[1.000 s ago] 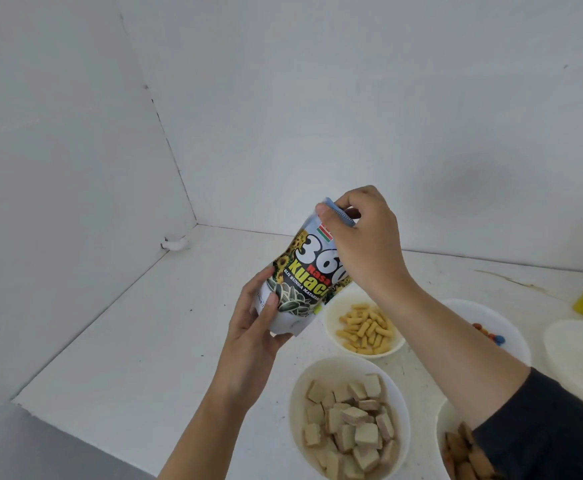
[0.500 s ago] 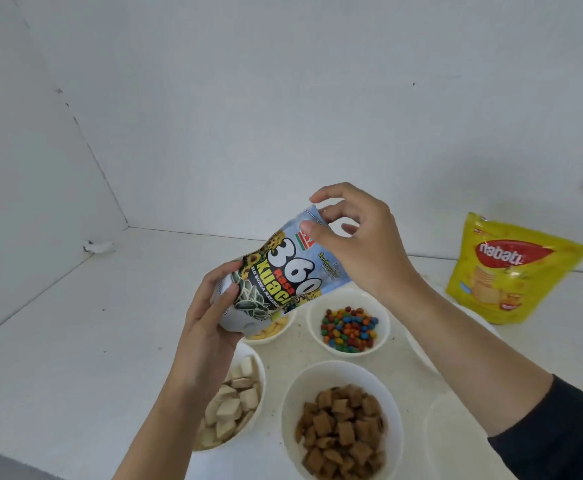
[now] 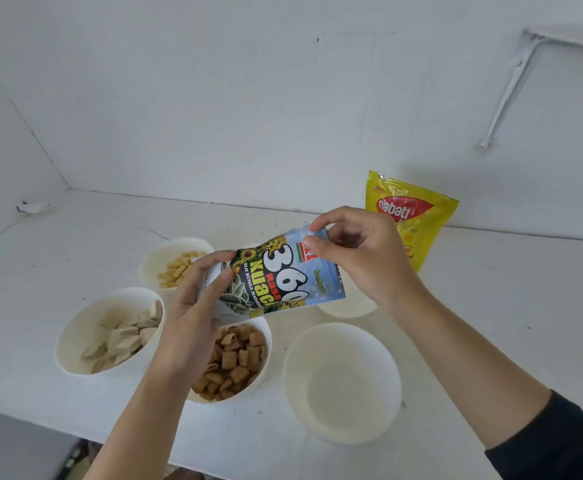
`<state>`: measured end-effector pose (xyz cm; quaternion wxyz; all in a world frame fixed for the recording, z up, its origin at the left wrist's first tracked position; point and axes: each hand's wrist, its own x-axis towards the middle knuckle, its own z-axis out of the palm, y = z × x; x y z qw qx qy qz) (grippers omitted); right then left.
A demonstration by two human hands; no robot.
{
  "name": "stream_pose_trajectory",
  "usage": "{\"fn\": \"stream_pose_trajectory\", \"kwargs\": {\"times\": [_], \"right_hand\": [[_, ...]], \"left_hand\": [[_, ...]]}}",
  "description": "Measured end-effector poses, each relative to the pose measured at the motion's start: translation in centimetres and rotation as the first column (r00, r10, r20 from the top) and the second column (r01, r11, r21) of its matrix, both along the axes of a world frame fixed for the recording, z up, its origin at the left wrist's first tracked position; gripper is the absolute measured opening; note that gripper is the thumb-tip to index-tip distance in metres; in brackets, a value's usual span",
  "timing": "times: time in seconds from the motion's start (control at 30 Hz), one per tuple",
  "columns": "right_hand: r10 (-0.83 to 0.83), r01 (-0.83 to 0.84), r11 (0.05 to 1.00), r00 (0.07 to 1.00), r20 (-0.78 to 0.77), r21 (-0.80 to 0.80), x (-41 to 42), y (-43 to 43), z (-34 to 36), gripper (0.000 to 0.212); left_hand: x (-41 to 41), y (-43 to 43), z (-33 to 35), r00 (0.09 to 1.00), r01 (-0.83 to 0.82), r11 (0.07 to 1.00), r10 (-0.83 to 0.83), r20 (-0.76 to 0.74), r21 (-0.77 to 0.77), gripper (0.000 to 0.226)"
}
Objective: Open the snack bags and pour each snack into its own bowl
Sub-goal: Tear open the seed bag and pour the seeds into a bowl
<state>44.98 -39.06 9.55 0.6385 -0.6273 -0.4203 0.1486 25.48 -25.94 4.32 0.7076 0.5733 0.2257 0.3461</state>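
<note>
Both hands hold a blue sunflower-seed bag tilted on its side above the bowls. My left hand grips its bottom end. My right hand pinches its top edge between thumb and forefinger. Below them, a white bowl holds brown pillow snacks. At the left, one bowl holds pale wafer pieces. Behind it, another bowl holds small yellow sticks. An empty white bowl sits at the front right. Another bowl lies mostly hidden under my right hand. A yellow Nabati bag leans against the back wall.
Everything stands on a white counter set into a corner, with white walls at the back and left. The counter's front edge runs along the bottom left. A white bracket hangs on the wall at the upper right.
The view has swung right, bringing the empty bowl and the whole Nabati bag into sight. The seed bag has tipped further onto its side, and my right fingers have shifted along its top edge.
</note>
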Motion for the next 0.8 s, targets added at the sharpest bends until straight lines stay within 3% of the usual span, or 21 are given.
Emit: {"fn": "stream_pose_trajectory", "kwargs": {"times": [0.53, 0.8], "right_hand": [[0.042, -0.052, 0.997, 0.984, -0.171, -0.052, -1.7, -3.2, -4.8, 0.011], [0.016, -0.034, 0.996, 0.977, -0.215, -0.080, -1.8, -4.0, -7.0, 0.012]], "left_hand": [[-3.0, -1.8, 1.5, 0.980, -0.014, 0.980, 0.053, -0.191, 0.196, 0.018], [-2.8, -2.2, 1.1, 0.964, -0.019, 0.979, 0.072, -0.257, 0.203, 0.018]]}}
